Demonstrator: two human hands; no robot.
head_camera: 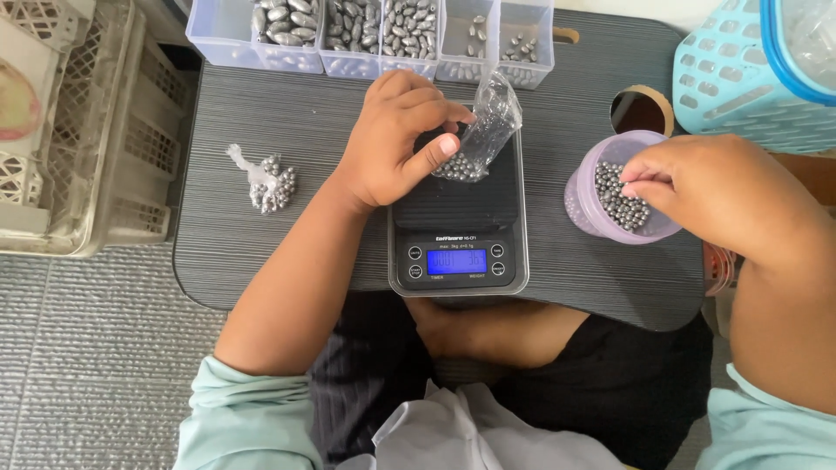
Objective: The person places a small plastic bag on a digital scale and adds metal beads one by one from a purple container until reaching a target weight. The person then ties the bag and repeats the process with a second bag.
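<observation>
Mint-green sleeves nearest the camera, both forearms reaching out over a dark ribbed worktop (261,113) set across the lap. Just beyond its near edge, a small digital kitchen scale (459,218) with a lit blue display, squared to the body, probably so the reading stays in plain view. On its black platform, a clear plastic bag (488,130) part-filled with small grey metal balls, resting there so its weight registers. Left hand (396,139) curled over the bag's left side, thumb and forefinger pinched on the film near the mouth, the other fingers folded; seemingly holding the mouth up and open so nothing spills. Bag touching that hand, well apart from the other.

To the right of the scale, a lilac plastic tub (601,196) tilted toward the body, holding more of the same grey balls (620,202). Right hand (705,183) over the tub's rim, fingertips drawn together and dipped among the balls, apparently nipping a few; exactly what sits between the fingertips too small to tell.

On the left of the worktop, well apart from both hands, a knotted clear bag of balls (268,181), already closed and lying on its side. Farther back, along the far edge, a row of clear compartment boxes (374,35) with oval grey weights sorted by size. Far right, a pale blue lattice basket (740,78); far left, beige lattice crates (78,130) on the floor.
</observation>
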